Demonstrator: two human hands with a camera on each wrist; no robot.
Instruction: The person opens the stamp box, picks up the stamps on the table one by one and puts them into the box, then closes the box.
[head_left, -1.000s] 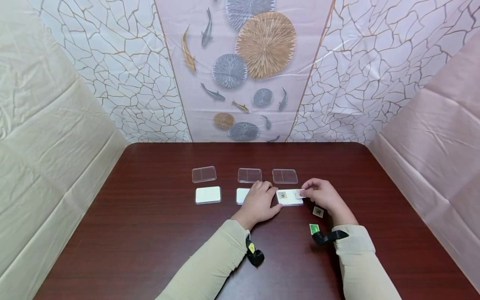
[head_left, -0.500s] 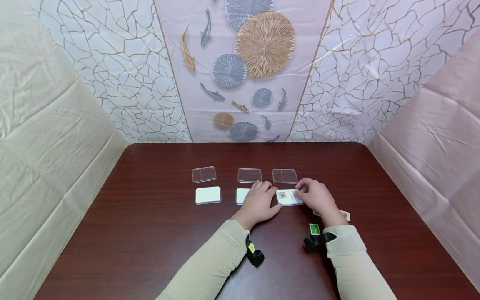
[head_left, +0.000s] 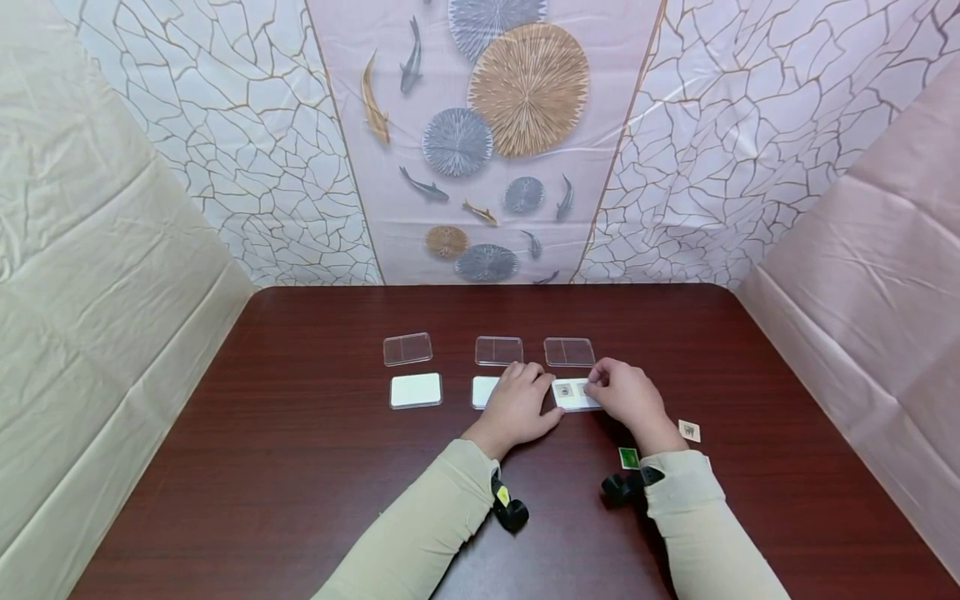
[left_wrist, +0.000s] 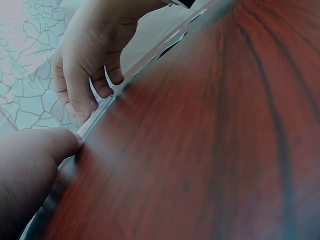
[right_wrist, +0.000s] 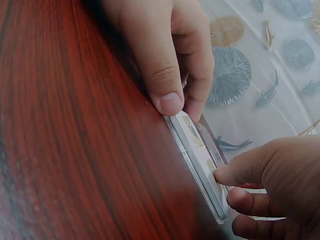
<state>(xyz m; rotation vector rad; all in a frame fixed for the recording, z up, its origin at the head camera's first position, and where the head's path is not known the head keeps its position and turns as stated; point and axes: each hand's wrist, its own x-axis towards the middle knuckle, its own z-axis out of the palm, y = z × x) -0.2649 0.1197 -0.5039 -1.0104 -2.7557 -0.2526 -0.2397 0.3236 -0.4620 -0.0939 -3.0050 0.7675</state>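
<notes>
My left hand (head_left: pixel 517 404) grips the left end of a shallow clear case with a white insert (head_left: pixel 576 406), thumb at its near edge and fingers at its far side. One small stamp (head_left: pixel 563 390) lies flat on the insert's left part. To its right, my right hand (head_left: pixel 630 400) holds a second stamp (right_wrist: pixel 211 165) against the white surface by thumb and fingertips, which partly cover it. A green stamp (head_left: pixel 628 458) lies on the table near the right wrist, and a pale stamp (head_left: pixel 689 431) with a dark print lies right of that wrist.
Two more white-filled cases stand to the left: one at far left (head_left: pixel 416 390) and one partly behind my left hand (head_left: pixel 483 392). Clear lids lie behind them in a row: left (head_left: pixel 407 349), middle (head_left: pixel 498 351) and right (head_left: pixel 569 352). A patterned cloth wall (head_left: pixel 487 217) borders the table's back.
My right hand has moved left and lowered the stamp onto the insert beside the first one. The pale stamp at right has come into sight; another loose stamp is now hidden. My left hand stays put.
</notes>
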